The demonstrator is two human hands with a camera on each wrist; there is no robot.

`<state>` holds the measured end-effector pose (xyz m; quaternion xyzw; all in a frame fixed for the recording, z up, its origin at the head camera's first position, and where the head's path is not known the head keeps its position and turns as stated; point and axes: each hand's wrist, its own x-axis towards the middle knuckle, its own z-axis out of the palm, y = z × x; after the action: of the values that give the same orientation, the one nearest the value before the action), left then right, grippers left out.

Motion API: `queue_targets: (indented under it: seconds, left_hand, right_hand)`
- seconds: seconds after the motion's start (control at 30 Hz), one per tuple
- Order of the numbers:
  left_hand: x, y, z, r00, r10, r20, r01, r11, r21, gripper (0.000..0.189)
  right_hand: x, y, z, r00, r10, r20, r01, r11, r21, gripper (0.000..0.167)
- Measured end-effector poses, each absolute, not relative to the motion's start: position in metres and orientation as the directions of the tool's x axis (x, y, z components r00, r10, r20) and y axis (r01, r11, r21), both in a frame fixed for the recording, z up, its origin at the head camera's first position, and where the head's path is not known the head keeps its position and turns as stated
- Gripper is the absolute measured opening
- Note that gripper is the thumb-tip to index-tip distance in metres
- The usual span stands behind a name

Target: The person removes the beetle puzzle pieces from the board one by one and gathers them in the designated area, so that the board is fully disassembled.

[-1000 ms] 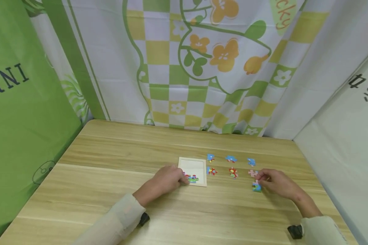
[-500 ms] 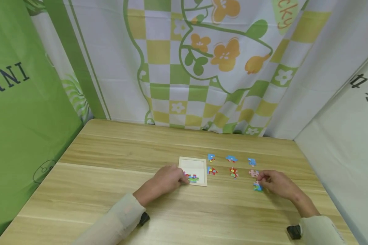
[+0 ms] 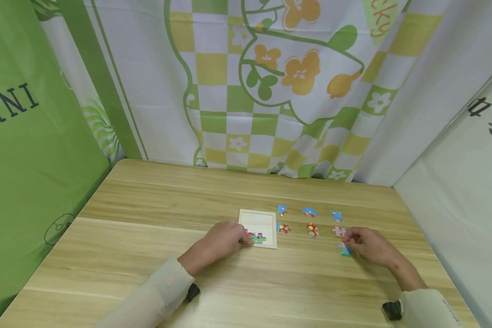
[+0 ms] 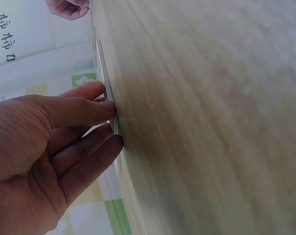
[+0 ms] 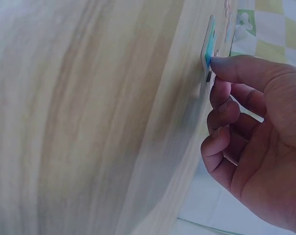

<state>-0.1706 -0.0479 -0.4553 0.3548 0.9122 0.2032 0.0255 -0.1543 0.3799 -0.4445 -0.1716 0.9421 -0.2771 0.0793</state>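
Observation:
My left hand (image 3: 225,239) holds the near left corner of a square wooden puzzle tray (image 3: 272,230), thumb at its edge in the left wrist view. Joined jigsaw pieces (image 3: 258,238) lie along the tray's near side, partly hidden by that hand. To the right, my right hand (image 3: 371,246) pinches a blue, green and pink jigsaw piece (image 3: 344,250) between thumb and index finger. In the right wrist view this piece (image 5: 208,44) is at the tabletop, its near end under the thumb; the other fingers are curled. A pink piece (image 3: 338,231) lies just beyond it.
Several loose pieces lie in two rows right of the tray, among them a blue one (image 3: 309,212) and a red one (image 3: 312,230). The wooden table (image 3: 168,196) ends at a patterned curtain (image 3: 238,114) behind and cloth walls at both sides.
The piece at my right fingertips has shifted very slightly right and turned a little, with more of it covered by the fingers. My left hand and the tray have stayed in place.

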Motion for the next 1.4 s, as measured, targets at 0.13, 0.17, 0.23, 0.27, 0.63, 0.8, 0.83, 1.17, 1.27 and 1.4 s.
queue_targets:
  seconds: [0.13, 0.17, 0.23, 0.27, 0.63, 0.8, 0.83, 1.17, 1.27, 1.4]
  left_hand:
    - [-0.17, -0.047, -0.456, -0.751, 0.654, 0.095, 0.632, 0.669, 0.39, 0.011]
    - [-0.17, -0.047, -0.456, -0.751, 0.653, 0.096, 0.632, 0.669, 0.392, 0.011]
    - [-0.169, -0.047, -0.456, -0.751, 0.653, 0.097, 0.631, 0.667, 0.396, 0.011]
    - [-0.169, -0.047, -0.456, -0.752, 0.653, 0.093, 0.629, 0.667, 0.399, 0.011]
    - [-0.169, -0.05, -0.453, -0.751, 0.656, 0.077, 0.624, 0.666, 0.409, 0.014]
    - [-0.172, -0.049, -0.454, -0.737, 0.669, 0.094, 0.647, 0.658, 0.386, 0.016]
    - [-0.172, -0.048, -0.454, -0.734, 0.672, 0.098, 0.652, 0.656, 0.379, 0.016]
    - [-0.172, -0.047, -0.452, -0.736, 0.674, 0.071, 0.641, 0.659, 0.393, 0.017]
    - [-0.172, -0.047, -0.452, -0.736, 0.673, 0.07, 0.641, 0.661, 0.389, 0.017]
    - [-0.172, -0.047, -0.451, -0.735, 0.675, 0.074, 0.647, 0.664, 0.375, 0.017]
  right_hand:
    - [-0.153, 0.372, -0.443, -0.93, -0.366, -0.011, -0.302, 0.783, -0.544, 0.004]
    - [-0.153, 0.368, -0.442, -0.928, -0.372, 0.006, -0.315, 0.779, -0.542, 0.004]
    - [-0.153, 0.359, -0.44, -0.921, -0.388, 0.036, -0.343, 0.761, -0.551, 0.004]
    - [-0.154, 0.354, -0.438, -0.915, -0.399, 0.051, -0.359, 0.751, -0.554, 0.004]
    - [-0.167, 0.259, -0.439, -0.859, -0.508, 0.054, -0.435, 0.671, -0.601, 0.01]
    - [-0.172, 0.222, -0.444, -0.823, -0.565, 0.055, -0.483, 0.647, -0.59, 0.017]
    - [-0.173, 0.217, -0.445, -0.816, -0.574, 0.065, -0.503, 0.651, -0.568, 0.018]
    - [-0.179, 0.189, -0.451, -0.809, -0.585, 0.052, -0.556, 0.734, -0.389, 0.027]
    - [-0.18, 0.186, -0.451, -0.814, -0.578, 0.047, -0.547, 0.738, -0.395, 0.025]
    - [-0.18, 0.184, -0.452, -0.818, -0.574, 0.044, -0.542, 0.742, -0.394, 0.022]
